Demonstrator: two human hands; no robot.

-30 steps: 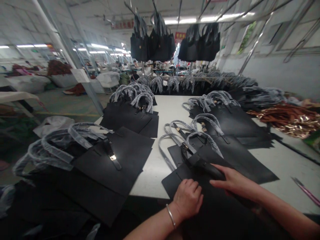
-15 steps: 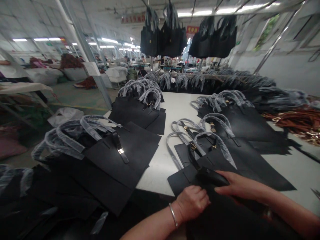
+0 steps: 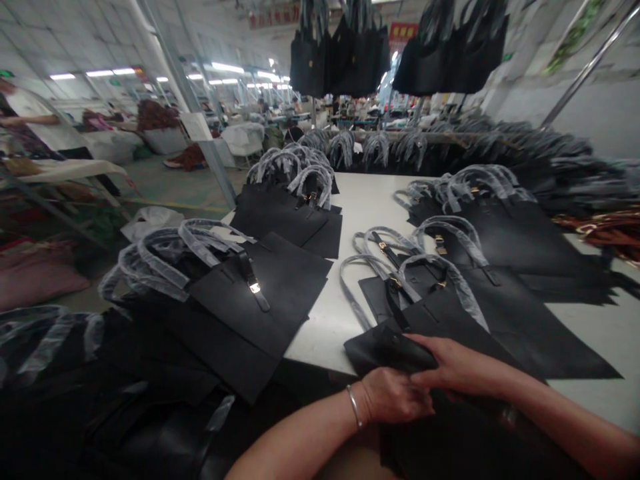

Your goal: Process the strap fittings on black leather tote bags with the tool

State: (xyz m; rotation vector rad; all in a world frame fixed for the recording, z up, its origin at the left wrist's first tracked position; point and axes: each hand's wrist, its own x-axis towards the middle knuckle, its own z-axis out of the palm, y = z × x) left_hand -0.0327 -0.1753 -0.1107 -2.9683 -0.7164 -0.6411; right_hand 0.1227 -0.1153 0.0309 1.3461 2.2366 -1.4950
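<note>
My right hand point(image 3: 445, 363) has its fingers and thumb closed on the curled edge of a black leather bag panel point(image 3: 387, 350). My left hand point(image 3: 397, 395), with a silver bangle at the wrist, is closed on the same panel just below, touching my right hand; its fingertips are partly hidden. The dark lower part of the panel hangs towards me. Right behind it lies a bag panel with plastic-wrapped handles point(image 3: 465, 300) and a black buckled strap point(image 3: 395, 293).
A stack of black bag panels point(image 3: 265, 287) lies on the left of the white table point(image 3: 325, 327), others farther back and right. Finished black bags point(image 3: 357, 60) hang overhead. A metal post point(image 3: 175, 73) stands left. A person point(image 3: 37, 120) is at another table far left.
My right hand has come in against my left, and the panel's edge is now curled towards the left. The view has turned slightly left and down.
</note>
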